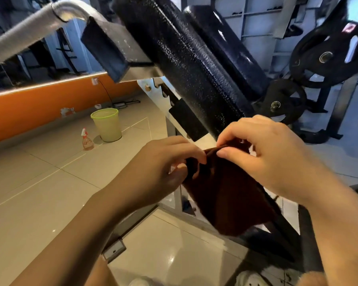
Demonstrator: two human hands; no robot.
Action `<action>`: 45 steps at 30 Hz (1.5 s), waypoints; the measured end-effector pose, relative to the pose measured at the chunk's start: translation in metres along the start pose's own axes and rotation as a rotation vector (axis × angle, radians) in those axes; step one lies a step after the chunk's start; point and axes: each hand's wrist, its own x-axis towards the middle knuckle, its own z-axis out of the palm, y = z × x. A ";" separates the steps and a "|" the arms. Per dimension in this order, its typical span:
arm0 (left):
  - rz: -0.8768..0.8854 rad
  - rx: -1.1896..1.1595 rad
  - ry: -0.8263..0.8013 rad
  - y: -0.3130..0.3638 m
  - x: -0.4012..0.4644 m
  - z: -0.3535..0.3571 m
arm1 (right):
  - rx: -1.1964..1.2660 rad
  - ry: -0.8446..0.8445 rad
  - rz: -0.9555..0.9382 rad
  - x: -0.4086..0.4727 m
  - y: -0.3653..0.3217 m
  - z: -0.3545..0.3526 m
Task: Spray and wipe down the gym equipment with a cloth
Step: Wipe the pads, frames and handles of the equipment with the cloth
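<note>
We've got the cloth (225,195) up in both hands, dark red and hanging below the grip. Our left hand (165,164) pinches its upper left edge, fingers curled round the fabric; our right hand (262,153) pinches the top fold, thumb pressed against it. Looks like we're folding or re-gathering it before the wipe. Just beyond the grip rises the black pad (186,58) of the machine, glistening, apparently wet with spray. The spray bottle (86,140) stands on the floor well off to the left of the grip, beside a green bin (108,124).

The risks from here: a loose pinch lets the cloth slip to the floor and pick up grit; a bunched fold could smear rather than lift the wet; and if we need more spray, that bottle is a reach away.
</note>
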 end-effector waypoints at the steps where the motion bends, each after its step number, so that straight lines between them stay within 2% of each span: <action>1: -0.014 0.040 -0.001 -0.001 0.007 0.000 | -0.010 0.033 -0.023 0.003 0.003 -0.003; 5: -0.013 0.139 0.029 -0.002 0.024 -0.006 | 0.124 0.110 -0.035 0.002 0.016 -0.010; 8: 0.051 0.222 -0.058 0.008 0.028 -0.009 | 0.099 0.131 -0.072 0.000 0.023 -0.023; 11: 0.000 0.179 -0.161 0.017 0.026 -0.011 | 0.068 0.123 -0.107 0.001 0.024 -0.040; 13: 0.009 0.106 -0.133 0.021 0.026 -0.018 | 0.052 0.102 -0.122 0.001 0.025 -0.052; 17: -0.092 -0.187 0.001 0.029 0.039 -0.030 | 0.060 0.120 -0.113 0.005 0.035 -0.071; 20: -0.080 -0.217 0.158 0.038 0.058 -0.029 | 0.068 0.227 -0.100 0.008 0.043 -0.085; 22: -0.078 -0.278 0.307 0.044 0.072 -0.030 | -0.054 0.339 -0.070 0.014 0.051 -0.093; 24: -0.060 -0.174 0.411 0.052 0.090 -0.030 | -0.189 0.480 -0.025 0.028 0.058 -0.093; 26: -0.041 0.037 0.483 0.059 0.105 -0.030 | -0.176 0.585 -0.025 0.049 0.064 -0.085; 28: -0.061 0.115 0.576 0.059 0.110 -0.031 | -0.119 0.588 -0.127 0.067 0.068 -0.071; 31: -0.092 0.104 0.664 0.052 0.097 -0.025 | 0.026 0.545 -0.313 0.082 0.077 -0.055; 35: -0.102 0.184 0.677 0.042 0.077 -0.004 | 0.353 0.510 -0.238 0.087 0.077 -0.042; 39: -0.196 0.218 0.907 0.031 0.059 0.000 | 0.368 0.619 -0.308 0.087 0.073 -0.032; 42: -0.329 0.246 1.026 0.017 0.048 -0.003 | 0.241 0.741 -0.434 0.086 0.064 -0.024; 43: -0.354 0.290 1.037 0.011 0.046 -0.006 | 0.207 0.744 -0.466 0.088 0.062 -0.018; 45: -0.367 0.402 1.006 -0.004 0.046 -0.013 | 0.246 0.623 -0.510 0.093 0.062 -0.003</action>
